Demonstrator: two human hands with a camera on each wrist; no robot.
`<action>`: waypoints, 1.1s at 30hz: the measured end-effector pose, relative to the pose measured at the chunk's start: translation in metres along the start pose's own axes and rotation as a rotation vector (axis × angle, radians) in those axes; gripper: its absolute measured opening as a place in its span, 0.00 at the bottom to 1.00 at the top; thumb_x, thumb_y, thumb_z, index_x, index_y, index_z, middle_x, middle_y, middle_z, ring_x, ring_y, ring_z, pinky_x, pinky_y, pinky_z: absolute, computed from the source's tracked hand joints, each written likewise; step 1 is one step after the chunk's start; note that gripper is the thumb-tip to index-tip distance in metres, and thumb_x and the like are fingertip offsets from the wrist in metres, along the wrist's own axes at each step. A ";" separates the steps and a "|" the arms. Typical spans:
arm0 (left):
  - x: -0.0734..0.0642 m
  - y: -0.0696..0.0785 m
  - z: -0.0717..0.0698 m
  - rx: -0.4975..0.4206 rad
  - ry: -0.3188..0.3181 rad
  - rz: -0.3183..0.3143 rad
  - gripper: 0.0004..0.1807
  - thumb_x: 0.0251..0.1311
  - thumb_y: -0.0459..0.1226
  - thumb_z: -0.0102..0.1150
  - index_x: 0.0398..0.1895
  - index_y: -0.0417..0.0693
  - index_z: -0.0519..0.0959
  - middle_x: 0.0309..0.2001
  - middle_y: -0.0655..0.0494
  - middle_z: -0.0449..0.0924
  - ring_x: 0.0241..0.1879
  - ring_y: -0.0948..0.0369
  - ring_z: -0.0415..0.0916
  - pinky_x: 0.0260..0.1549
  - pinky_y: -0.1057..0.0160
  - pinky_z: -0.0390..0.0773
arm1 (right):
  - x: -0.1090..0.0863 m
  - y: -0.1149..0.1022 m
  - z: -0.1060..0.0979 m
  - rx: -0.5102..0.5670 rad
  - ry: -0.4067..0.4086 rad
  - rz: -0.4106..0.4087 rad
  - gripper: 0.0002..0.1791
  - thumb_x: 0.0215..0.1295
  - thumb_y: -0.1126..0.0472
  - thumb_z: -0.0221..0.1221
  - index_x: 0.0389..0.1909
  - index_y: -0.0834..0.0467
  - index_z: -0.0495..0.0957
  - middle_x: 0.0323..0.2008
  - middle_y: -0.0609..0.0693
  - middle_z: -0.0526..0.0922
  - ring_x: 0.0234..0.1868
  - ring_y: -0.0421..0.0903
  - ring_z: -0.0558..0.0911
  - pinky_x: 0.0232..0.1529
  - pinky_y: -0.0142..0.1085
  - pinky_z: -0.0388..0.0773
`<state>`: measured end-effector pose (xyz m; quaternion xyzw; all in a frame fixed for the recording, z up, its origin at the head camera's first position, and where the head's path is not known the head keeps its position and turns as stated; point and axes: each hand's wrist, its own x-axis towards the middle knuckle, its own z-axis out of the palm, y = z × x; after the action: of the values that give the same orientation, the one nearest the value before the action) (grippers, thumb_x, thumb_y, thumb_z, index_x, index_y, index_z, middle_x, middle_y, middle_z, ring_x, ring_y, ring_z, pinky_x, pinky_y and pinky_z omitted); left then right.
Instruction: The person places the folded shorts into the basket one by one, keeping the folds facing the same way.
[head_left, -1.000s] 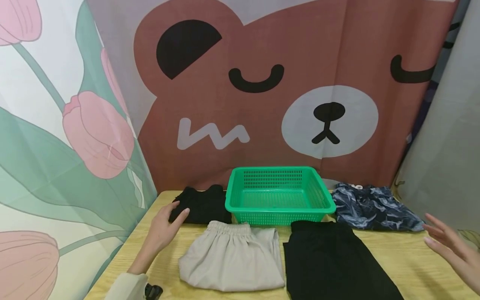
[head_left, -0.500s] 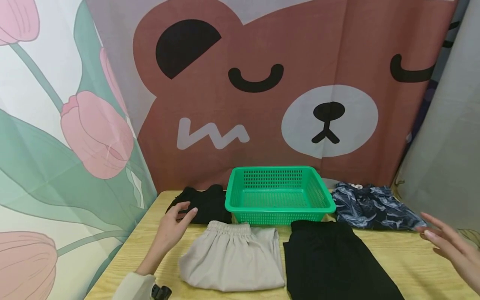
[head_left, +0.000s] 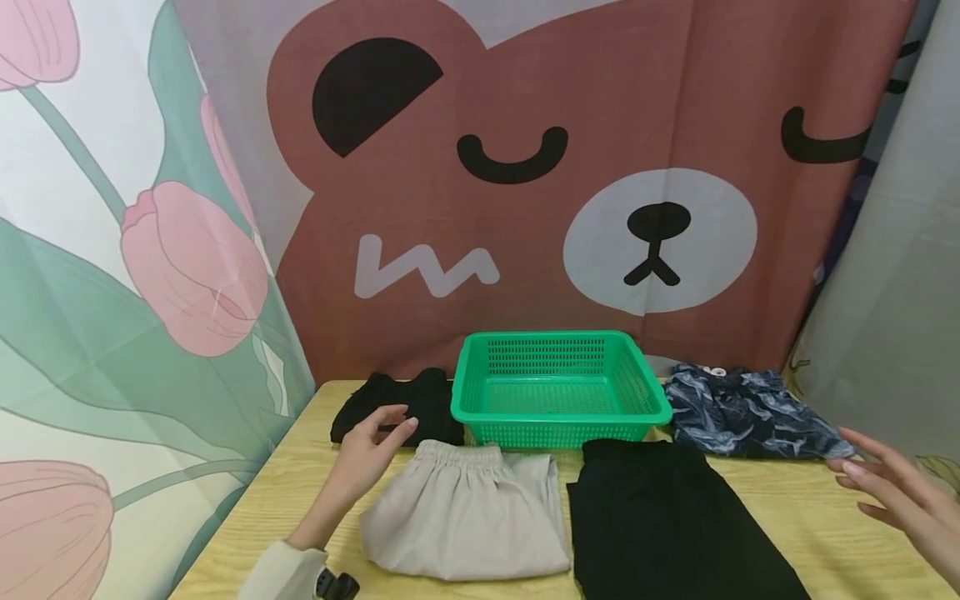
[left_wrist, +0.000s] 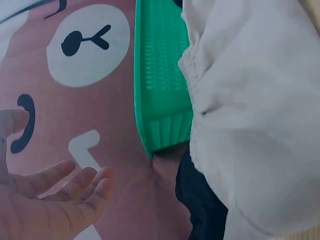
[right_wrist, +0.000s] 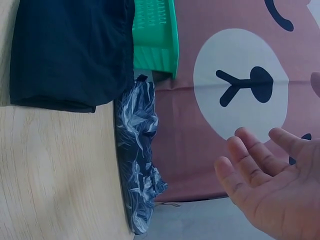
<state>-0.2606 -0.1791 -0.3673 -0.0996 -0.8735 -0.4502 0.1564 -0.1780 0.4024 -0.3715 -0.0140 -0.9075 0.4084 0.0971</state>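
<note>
Worktop (head_left: 795, 508): pale yellow wood grain, its far edge meeting the hanging cloth.
Room: a brown bear backdrop (head_left: 600, 100) hangs behind, vertically creased; a tulip-printed curtain (head_left: 75, 267) closes the left side, a greyish curtain (head_left: 877, 333) the right.
Green basket (head_left: 562, 437): at the far middle of the worktop, mouth upward, slatted and perforated, long axis left to right along the backdrop.
Beige garment (head_left: 465, 517): near side, left of centre, its gathered elastic waistband pointing towards the basket.
Large black garment (head_left: 667, 517): just right of the beige one, long axis running from near the basket towards the person and out of frame.
Small black garment (head_left: 422, 392): folded at the basket's left, wider than deep.
Patterned garment (head_left: 750, 417): dark blue with whitish streaks, long axis reaching rightward from the basket's right side.
Left grip: left hand (head_left: 367, 457) raised near the small black garment, fingers loosely bent, thumb apart, holding nothing.
Right grip: right hand (head_left: 903, 493) beside the patterned garment's right end, fingers extended and parted, holding nothing.
Left cuff (head_left: 281, 573): cream sleeve, with a black device (head_left: 337, 586) at the wrist.
</note>
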 end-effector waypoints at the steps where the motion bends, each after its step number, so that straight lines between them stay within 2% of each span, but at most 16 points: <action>1: 0.000 0.002 0.002 -0.004 -0.005 0.003 0.23 0.65 0.50 0.58 0.57 0.46 0.78 0.51 0.50 0.79 0.44 0.54 0.80 0.41 0.53 0.78 | 0.000 0.000 0.000 -0.002 -0.006 0.004 0.36 0.79 0.51 0.38 0.77 0.60 0.33 0.57 0.82 0.62 0.40 0.29 0.71 0.38 0.65 0.70; 3: -0.001 0.004 0.006 -0.014 -0.017 -0.002 0.22 0.64 0.49 0.59 0.56 0.45 0.78 0.50 0.50 0.80 0.43 0.54 0.80 0.41 0.54 0.78 | 0.000 0.001 0.000 -0.004 -0.015 0.007 0.36 0.79 0.51 0.38 0.76 0.62 0.34 0.56 0.81 0.63 0.38 0.21 0.67 0.37 0.61 0.73; 8: -0.003 0.008 0.016 -0.037 -0.063 -0.006 0.22 0.63 0.48 0.60 0.55 0.44 0.78 0.49 0.50 0.79 0.42 0.55 0.80 0.40 0.56 0.79 | 0.001 0.001 -0.001 0.004 -0.081 0.040 0.37 0.79 0.49 0.37 0.76 0.65 0.33 0.57 0.82 0.62 0.39 0.26 0.71 0.39 0.60 0.73; 11: -0.003 0.008 0.021 -0.043 -0.090 -0.005 0.23 0.63 0.48 0.60 0.56 0.43 0.78 0.50 0.48 0.79 0.42 0.55 0.80 0.40 0.55 0.79 | 0.001 -0.001 -0.001 0.006 -0.109 0.050 0.37 0.79 0.49 0.36 0.76 0.64 0.33 0.58 0.81 0.63 0.45 0.50 0.78 0.39 0.60 0.74; 13: -0.004 0.008 0.024 -0.051 -0.107 -0.017 0.23 0.63 0.49 0.60 0.56 0.44 0.78 0.50 0.48 0.79 0.41 0.55 0.79 0.40 0.55 0.79 | 0.001 0.000 0.001 0.005 -0.115 0.048 0.36 0.79 0.49 0.35 0.76 0.63 0.33 0.57 0.81 0.63 0.48 0.62 0.76 0.38 0.59 0.74; 14: -0.004 0.008 0.025 -0.056 -0.114 -0.022 0.23 0.63 0.49 0.60 0.55 0.44 0.78 0.50 0.48 0.79 0.41 0.56 0.79 0.40 0.55 0.78 | 0.001 0.000 0.001 0.009 -0.114 0.045 0.36 0.79 0.49 0.36 0.77 0.61 0.34 0.57 0.81 0.64 0.48 0.63 0.76 0.38 0.58 0.75; 17: -0.005 0.008 0.029 -0.069 -0.130 -0.031 0.22 0.63 0.50 0.60 0.54 0.45 0.79 0.48 0.51 0.79 0.41 0.57 0.79 0.40 0.56 0.78 | -0.001 0.002 0.004 0.014 -0.115 0.028 0.34 0.79 0.50 0.37 0.77 0.56 0.36 0.57 0.79 0.65 0.43 0.40 0.78 0.37 0.56 0.76; 20: -0.005 0.009 0.034 -0.106 -0.146 -0.039 0.21 0.64 0.50 0.59 0.52 0.45 0.79 0.45 0.53 0.79 0.41 0.56 0.79 0.39 0.57 0.77 | -0.001 0.005 0.006 0.014 -0.131 0.029 0.34 0.79 0.50 0.37 0.77 0.56 0.35 0.57 0.79 0.65 0.43 0.38 0.77 0.37 0.56 0.76; 22: -0.006 0.009 0.037 -0.153 -0.166 -0.048 0.21 0.64 0.49 0.59 0.52 0.44 0.79 0.45 0.52 0.78 0.42 0.52 0.79 0.39 0.56 0.79 | 0.000 0.006 0.007 0.014 -0.160 0.042 0.36 0.80 0.50 0.36 0.77 0.59 0.32 0.58 0.80 0.63 0.49 0.55 0.78 0.38 0.58 0.76; 24: -0.006 0.011 0.041 -0.213 -0.193 -0.068 0.22 0.65 0.49 0.58 0.53 0.42 0.78 0.46 0.50 0.77 0.43 0.49 0.79 0.39 0.55 0.80 | 0.001 0.006 0.008 0.013 -0.193 0.061 0.38 0.80 0.49 0.36 0.75 0.65 0.30 0.60 0.81 0.60 0.52 0.73 0.70 0.39 0.58 0.76; 27: -0.006 0.013 0.046 -0.287 -0.244 -0.094 0.23 0.66 0.49 0.57 0.53 0.40 0.77 0.48 0.48 0.76 0.46 0.45 0.78 0.40 0.53 0.80 | 0.003 0.006 0.009 0.009 -0.235 0.093 0.40 0.79 0.47 0.36 0.73 0.71 0.31 0.61 0.82 0.56 0.55 0.78 0.64 0.38 0.57 0.76; 33: -0.010 0.019 0.056 -0.344 -0.299 -0.110 0.21 0.67 0.46 0.57 0.53 0.39 0.76 0.48 0.48 0.75 0.46 0.48 0.77 0.41 0.53 0.80 | 0.004 0.004 0.014 0.036 -0.290 0.172 0.42 0.78 0.44 0.36 0.71 0.75 0.33 0.62 0.82 0.56 0.57 0.78 0.64 0.42 0.56 0.75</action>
<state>-0.2559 -0.1232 -0.3869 -0.1428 -0.8013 -0.5806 -0.0189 -0.1845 0.3951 -0.3826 -0.0308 -0.9000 0.4292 -0.0700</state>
